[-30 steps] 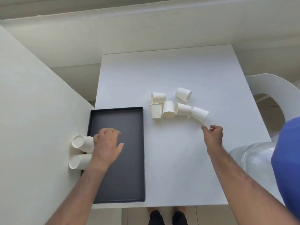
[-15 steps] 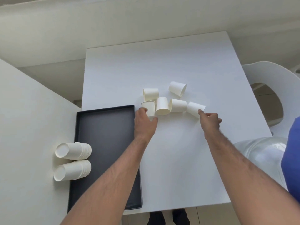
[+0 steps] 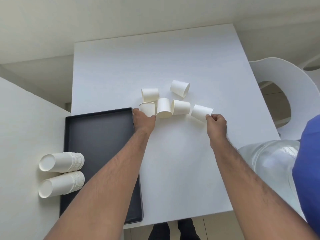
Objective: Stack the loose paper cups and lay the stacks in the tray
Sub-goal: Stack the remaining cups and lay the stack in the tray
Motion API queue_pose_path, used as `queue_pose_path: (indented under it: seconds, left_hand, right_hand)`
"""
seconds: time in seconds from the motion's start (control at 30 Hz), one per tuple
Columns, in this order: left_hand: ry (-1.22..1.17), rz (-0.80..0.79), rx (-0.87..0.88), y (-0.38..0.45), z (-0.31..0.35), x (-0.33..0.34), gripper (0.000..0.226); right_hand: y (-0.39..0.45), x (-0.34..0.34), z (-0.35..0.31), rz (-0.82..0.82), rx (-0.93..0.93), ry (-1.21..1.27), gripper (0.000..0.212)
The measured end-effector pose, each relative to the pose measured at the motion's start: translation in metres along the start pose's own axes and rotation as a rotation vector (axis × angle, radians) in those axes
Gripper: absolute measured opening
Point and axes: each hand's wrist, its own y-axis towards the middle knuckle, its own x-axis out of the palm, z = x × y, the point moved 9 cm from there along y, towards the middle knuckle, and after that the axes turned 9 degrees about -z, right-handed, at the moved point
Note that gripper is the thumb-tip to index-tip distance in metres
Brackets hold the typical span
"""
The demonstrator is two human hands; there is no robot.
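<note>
Both bare forearms reach forward from the lower edge, roughly parallel and well apart. The left hand (image 3: 144, 119) lies knuckles up, fingers curled forward and down, thumb out toward the left. The right hand (image 3: 216, 122) is half closed, thumb and forefinger pinched together at the front, the other fingers curled into the palm

The left hand (image 3: 144, 121) covers the base of the upright cup (image 3: 147, 109) beside the tray (image 3: 97, 135); his fingertips are hidden behind it. Forearms cross the tray's near corner.
</note>
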Motion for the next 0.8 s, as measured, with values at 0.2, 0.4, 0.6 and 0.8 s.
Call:
queue_pose_path:
  seconds: [0.2,0.4,0.6,0.8]
  left_hand:
    - [-0.126,-0.048,0.028,-0.038,-0.028,-0.007,0.074]
    - [-0.151,-0.11,0.105,-0.101,-0.066,-0.017,0.075]
    - [-0.163,-0.111,0.151,-0.158,-0.091,-0.035,0.069]
    - [-0.173,-0.168,0.186,-0.195,-0.105,-0.038,0.077]
  right_hand:
    - [-0.044,-0.01,-0.015,0.038,-0.14,0.061,0.012]
    - [-0.098,0.005,-0.046,-0.092,-0.342,0.039,0.005]
    - [-0.14,0.026,-0.057,-0.262,-0.398,0.018,0.005]
    - [-0.18,0.039,-0.044,-0.419,-0.456,-0.114,0.004]
